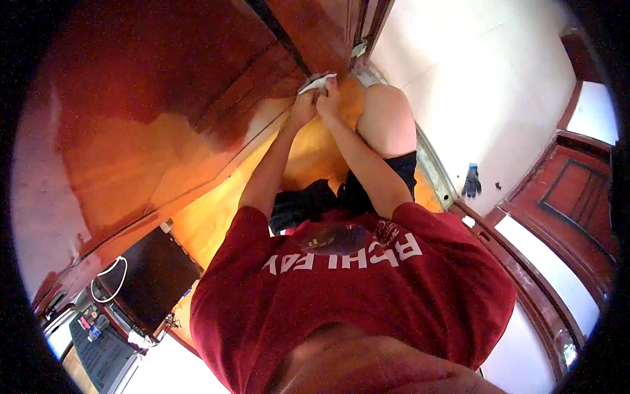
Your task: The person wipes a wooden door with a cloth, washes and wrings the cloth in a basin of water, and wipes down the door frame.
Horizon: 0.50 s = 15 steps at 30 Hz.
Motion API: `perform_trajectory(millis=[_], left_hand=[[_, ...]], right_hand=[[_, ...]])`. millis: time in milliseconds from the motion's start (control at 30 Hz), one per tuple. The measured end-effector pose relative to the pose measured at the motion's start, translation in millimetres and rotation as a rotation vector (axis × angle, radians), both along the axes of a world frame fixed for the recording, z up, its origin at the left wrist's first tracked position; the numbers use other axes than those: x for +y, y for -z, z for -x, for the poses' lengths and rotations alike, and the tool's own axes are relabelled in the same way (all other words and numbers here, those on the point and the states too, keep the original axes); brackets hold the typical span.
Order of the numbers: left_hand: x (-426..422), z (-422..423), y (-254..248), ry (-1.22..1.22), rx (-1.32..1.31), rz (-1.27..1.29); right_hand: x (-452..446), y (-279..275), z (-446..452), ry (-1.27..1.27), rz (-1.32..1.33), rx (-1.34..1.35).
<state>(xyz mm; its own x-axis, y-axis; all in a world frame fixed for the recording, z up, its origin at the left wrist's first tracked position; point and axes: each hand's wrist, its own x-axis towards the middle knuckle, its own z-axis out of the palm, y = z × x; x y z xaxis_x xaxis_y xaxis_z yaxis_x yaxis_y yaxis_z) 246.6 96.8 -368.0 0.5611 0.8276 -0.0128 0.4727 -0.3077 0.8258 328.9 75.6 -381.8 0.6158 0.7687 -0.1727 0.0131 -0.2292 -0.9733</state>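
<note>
My left hand (302, 110) and my right hand (329, 98) are close together, fingers closed on a small white flat piece (318, 83). Whether it is cloth, paper or a scraper blade I cannot make out. The piece lies against the lower edge of a glossy red-brown door panel (164, 59), near its far corner. My right thumb presses along the piece, while the left fingers are bent around its near side and partly hidden. Both forearms reach forward over the orange-brown floor (213, 213), beside my bent bare knee (388, 118).
A grey work glove (472, 182) lies on the pale floor (472, 98) to the right. Farther right is a red panelled door (577, 190) in a dark frame. At the lower left are a dark cabinet (157, 276), a white cable (121, 282) and a dark board (102, 354) with small items.
</note>
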Motion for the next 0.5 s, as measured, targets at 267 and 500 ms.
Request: perform_trajectory(millis=[267,500], left_hand=[[-1.9,-44.4,-154.7,-0.195,-0.033,-0.046],[-8.4,-43.2,-283.7,-0.273,-0.053,-0.212]], right_hand=[[-0.6,-120.8,-30.4,-0.014,-0.457,-0.153],[-18.4,-262.9,-41.9,-0.141,-0.479,-0.317]])
